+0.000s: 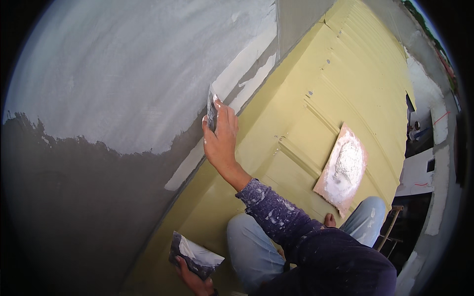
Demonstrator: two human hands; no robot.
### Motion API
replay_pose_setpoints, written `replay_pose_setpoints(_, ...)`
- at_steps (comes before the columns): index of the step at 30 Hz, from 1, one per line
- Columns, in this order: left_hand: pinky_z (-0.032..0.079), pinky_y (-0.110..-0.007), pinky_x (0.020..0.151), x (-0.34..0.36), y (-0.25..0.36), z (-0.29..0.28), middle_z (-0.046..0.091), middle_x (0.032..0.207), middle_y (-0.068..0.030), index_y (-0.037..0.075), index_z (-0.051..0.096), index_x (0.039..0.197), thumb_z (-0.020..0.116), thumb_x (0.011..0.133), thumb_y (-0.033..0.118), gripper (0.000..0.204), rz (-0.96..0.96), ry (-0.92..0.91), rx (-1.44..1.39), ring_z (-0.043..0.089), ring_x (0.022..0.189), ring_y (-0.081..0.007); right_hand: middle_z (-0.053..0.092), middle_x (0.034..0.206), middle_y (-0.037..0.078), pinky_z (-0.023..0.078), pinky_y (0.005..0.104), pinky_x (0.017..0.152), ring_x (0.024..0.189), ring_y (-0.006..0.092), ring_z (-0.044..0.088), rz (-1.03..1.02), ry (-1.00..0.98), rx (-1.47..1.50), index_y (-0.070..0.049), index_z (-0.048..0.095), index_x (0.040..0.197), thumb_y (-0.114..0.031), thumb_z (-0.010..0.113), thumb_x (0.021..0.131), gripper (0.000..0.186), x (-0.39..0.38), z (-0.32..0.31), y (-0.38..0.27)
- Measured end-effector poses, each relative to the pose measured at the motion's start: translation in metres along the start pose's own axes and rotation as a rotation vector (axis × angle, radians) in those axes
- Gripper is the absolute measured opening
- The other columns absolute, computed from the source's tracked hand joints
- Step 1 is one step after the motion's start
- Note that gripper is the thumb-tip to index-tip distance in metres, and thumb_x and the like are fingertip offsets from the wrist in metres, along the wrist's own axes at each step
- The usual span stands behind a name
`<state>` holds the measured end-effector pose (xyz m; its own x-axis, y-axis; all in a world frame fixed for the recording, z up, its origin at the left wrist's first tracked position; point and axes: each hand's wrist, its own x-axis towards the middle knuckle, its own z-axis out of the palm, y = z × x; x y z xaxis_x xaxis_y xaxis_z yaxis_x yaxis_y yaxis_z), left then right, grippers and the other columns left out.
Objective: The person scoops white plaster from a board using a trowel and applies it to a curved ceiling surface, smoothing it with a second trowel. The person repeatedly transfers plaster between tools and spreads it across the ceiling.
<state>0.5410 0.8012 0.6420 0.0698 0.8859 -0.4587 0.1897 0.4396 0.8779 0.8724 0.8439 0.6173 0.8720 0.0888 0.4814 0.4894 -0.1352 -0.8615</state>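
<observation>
My right hand (223, 140) grips a thin flat putty knife (211, 106) and presses it to the grey wall (74, 182), near its lower edge. White putty is smeared on my fingers, and a pale strip of putty (247, 56) runs along the wall above the blade. Low on the left, my left hand (194, 278) holds a dark flat plate (197, 268) with white putty (200, 252) spread on it. That plate is apart from the wall. The putty knife's handle is mostly hidden by my right hand.
I crouch on a yellow ribbed metal roof (291, 118) that meets the wall along a slanting line. To my right, a pinkish sheet (323, 185) bears a heap of white powder (349, 163). Beyond the roof's right edge are a drop and a wooden frame (392, 222).
</observation>
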Motion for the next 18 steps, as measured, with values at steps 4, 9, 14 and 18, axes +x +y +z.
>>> replay_pose_setpoints(4,0.046,-0.041,0.097,0.021,-0.005,-0.018,0.055,0.132,-0.0119,0.002,0.047,0.137,0.051,0.101,0.042,0.054,-0.094,0.011,-0.291,0.057,0.115,-0.0263,0.042,0.144,0.016,0.027,0.0535,0.107,0.124,0.0383,0.040,-0.013,-0.082,-0.009,-0.003,0.040,0.143,-0.004,0.063,0.070,0.077,-0.093,0.033,-0.065)
replay_pose_setpoints(9,0.050,-0.038,0.093,0.036,-0.001,-0.031,0.057,0.130,-0.0108,0.004,0.049,0.136,0.054,0.099,0.039,0.051,-0.137,-0.167,-0.473,0.059,0.112,-0.0256,0.042,0.145,0.013,0.027,0.0578,0.110,0.132,0.0384,0.037,-0.164,-0.409,0.009,-0.008,0.040,0.146,0.000,0.062,0.068,0.082,-0.129,0.013,-0.089)
replay_pose_setpoints(14,0.056,-0.034,0.085,0.054,0.016,0.009,0.060,0.122,-0.0082,0.007,0.052,0.131,0.050,0.102,0.033,0.039,-0.211,-0.533,-0.487,0.063,0.107,-0.0211,0.045,0.145,0.005,0.032,0.0539,0.109,0.131,0.0347,0.041,-0.606,-1.073,0.373,-0.025,0.047,0.144,0.002,0.065,0.071,0.080,-0.098,-0.072,-0.050)
replay_pose_setpoints(18,0.053,-0.037,0.090,0.040,0.039,0.066,0.058,0.127,-0.0099,0.006,0.049,0.134,0.047,0.104,0.027,0.037,-0.341,-0.852,-0.682,0.061,0.111,-0.0220,0.046,0.146,0.002,0.037,0.0494,0.106,0.130,0.0329,0.044,-0.780,-1.124,0.232,-0.033,0.054,0.137,-0.004,0.070,0.072,0.073,-0.061,-0.137,-0.048)
